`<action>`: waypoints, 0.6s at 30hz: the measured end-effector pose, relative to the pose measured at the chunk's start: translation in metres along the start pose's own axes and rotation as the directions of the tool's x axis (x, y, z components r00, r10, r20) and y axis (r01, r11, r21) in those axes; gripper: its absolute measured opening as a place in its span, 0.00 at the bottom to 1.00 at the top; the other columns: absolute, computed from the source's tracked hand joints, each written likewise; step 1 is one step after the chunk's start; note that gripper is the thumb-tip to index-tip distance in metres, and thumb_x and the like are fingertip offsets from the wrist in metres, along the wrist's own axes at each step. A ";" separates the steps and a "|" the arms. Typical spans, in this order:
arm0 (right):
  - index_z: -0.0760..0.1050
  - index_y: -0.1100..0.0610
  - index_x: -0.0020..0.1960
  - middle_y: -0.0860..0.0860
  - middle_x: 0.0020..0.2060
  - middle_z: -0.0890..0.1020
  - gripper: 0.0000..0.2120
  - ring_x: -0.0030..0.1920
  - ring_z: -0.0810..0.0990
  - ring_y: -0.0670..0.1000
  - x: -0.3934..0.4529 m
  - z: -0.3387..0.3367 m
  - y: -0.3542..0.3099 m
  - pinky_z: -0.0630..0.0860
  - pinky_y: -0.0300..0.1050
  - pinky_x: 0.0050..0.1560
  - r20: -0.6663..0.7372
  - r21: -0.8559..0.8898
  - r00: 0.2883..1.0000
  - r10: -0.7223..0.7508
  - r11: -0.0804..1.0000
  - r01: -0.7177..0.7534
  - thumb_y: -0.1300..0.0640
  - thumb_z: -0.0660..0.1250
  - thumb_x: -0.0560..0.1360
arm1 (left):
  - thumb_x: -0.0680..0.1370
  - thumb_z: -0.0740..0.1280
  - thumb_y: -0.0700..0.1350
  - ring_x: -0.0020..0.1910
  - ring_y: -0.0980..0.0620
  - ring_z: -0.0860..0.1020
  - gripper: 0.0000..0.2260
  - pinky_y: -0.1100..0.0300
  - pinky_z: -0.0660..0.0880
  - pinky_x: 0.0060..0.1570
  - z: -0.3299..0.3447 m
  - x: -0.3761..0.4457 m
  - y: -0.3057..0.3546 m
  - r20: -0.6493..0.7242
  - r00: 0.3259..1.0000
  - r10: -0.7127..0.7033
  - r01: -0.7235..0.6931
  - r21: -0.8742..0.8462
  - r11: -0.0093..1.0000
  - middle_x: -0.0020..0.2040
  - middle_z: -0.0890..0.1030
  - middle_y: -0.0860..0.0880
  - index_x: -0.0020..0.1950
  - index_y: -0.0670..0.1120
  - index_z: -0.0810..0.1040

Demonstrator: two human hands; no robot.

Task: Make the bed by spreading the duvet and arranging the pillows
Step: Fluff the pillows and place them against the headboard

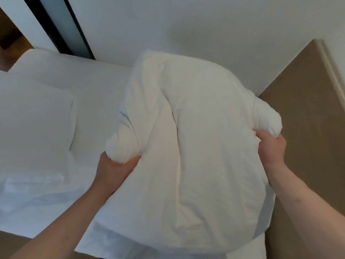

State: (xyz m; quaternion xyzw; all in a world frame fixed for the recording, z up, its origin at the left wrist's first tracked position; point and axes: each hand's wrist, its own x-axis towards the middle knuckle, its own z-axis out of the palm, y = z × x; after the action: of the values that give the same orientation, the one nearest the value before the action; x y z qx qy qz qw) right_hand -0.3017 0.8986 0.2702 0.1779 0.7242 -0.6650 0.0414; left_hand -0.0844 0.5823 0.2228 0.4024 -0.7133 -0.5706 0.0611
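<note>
A large white pillow [194, 139] fills the middle of the head view, held up over the bed. My left hand [115, 169] grips a bunched fold on its left side. My right hand [270, 148] grips a bunched corner on its right side. The white bed [61, 75] stretches to the left behind the pillow. A second white pillow [35, 126] lies flat on it at the left. White duvet fabric [37, 195] lies crumpled along the near left edge of the bed.
A tan padded headboard [302, 101] rises at the right, close to my right hand. A white wall [186, 25] runs behind the bed, with a dark-framed glass panel [63, 25] at the upper left. Brown floor [9, 243] shows at the bottom left.
</note>
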 end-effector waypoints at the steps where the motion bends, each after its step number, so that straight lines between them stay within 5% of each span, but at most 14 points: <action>1: 0.83 0.54 0.45 0.41 0.36 0.86 0.12 0.37 0.84 0.41 0.006 -0.019 -0.004 0.79 0.37 0.41 -0.028 0.009 1.000 -0.011 1.000 0.012 0.70 0.70 0.71 | 0.66 0.83 0.47 0.35 0.71 0.80 0.16 0.72 0.72 0.31 0.017 -0.003 0.005 0.027 1.000 0.008 -0.008 0.001 1.000 0.42 0.84 0.59 0.50 0.50 0.82; 4: 0.82 0.54 0.47 0.43 0.41 0.85 0.11 0.38 0.83 0.42 0.023 -0.074 -0.004 0.77 0.40 0.44 -0.112 -0.011 0.993 -0.037 0.999 0.036 0.68 0.71 0.71 | 0.66 0.82 0.49 0.40 0.68 0.82 0.16 0.67 0.75 0.36 0.072 -0.014 0.010 0.095 0.995 0.030 -0.029 -0.005 1.000 0.41 0.85 0.62 0.50 0.53 0.82; 7: 0.79 0.55 0.60 0.46 0.50 0.82 0.15 0.48 0.81 0.48 0.039 -0.122 0.023 0.73 0.42 0.51 -0.153 -0.159 0.988 -0.020 0.987 -0.004 0.64 0.71 0.74 | 0.59 0.83 0.60 0.51 0.53 0.84 0.34 0.56 0.79 0.48 0.125 -0.013 -0.019 0.149 0.984 -0.093 0.086 0.050 0.995 0.53 0.85 0.53 0.61 0.49 0.82; 9: 0.70 0.59 0.74 0.49 0.63 0.78 0.27 0.62 0.77 0.53 0.054 -0.155 0.064 0.71 0.46 0.62 -0.135 -0.376 0.988 0.081 0.918 -0.126 0.59 0.72 0.76 | 0.61 0.80 0.64 0.56 0.47 0.82 0.39 0.52 0.78 0.54 0.151 -0.011 -0.051 0.206 0.946 -0.251 0.213 0.189 0.959 0.59 0.83 0.49 0.67 0.47 0.79; 12: 0.53 0.55 0.83 0.55 0.78 0.66 0.42 0.76 0.67 0.59 0.059 -0.201 0.139 0.66 0.55 0.74 -0.065 -0.597 0.915 0.397 0.719 -0.355 0.51 0.73 0.76 | 0.73 0.76 0.54 0.54 0.46 0.79 0.26 0.53 0.74 0.54 0.176 -0.010 -0.105 0.319 0.804 -0.501 0.327 0.466 0.822 0.61 0.80 0.46 0.67 0.44 0.77; 15: 0.50 0.51 0.83 0.53 0.81 0.60 0.43 0.78 0.63 0.58 0.045 -0.220 0.201 0.64 0.55 0.76 0.010 -0.682 0.836 0.549 0.615 -0.396 0.48 0.72 0.77 | 0.74 0.75 0.54 0.50 0.48 0.78 0.28 0.55 0.75 0.50 0.197 -0.014 -0.147 0.382 0.689 -0.616 0.270 0.653 0.707 0.60 0.79 0.46 0.70 0.45 0.74; 18: 0.52 0.53 0.83 0.52 0.81 0.58 0.42 0.80 0.60 0.56 0.030 -0.224 0.240 0.63 0.53 0.76 0.088 -0.743 0.816 0.572 0.583 -0.329 0.46 0.72 0.78 | 0.69 0.77 0.59 0.65 0.45 0.76 0.40 0.53 0.73 0.65 0.209 -0.022 -0.169 0.377 0.700 -0.607 0.205 0.708 0.676 0.70 0.74 0.45 0.75 0.44 0.69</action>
State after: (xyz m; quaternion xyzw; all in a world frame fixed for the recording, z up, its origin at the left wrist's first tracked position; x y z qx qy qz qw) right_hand -0.2150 1.1361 0.0584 0.2194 0.8319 -0.3269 0.3910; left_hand -0.0983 0.7518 0.0136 0.3591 -0.7254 -0.3972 -0.4326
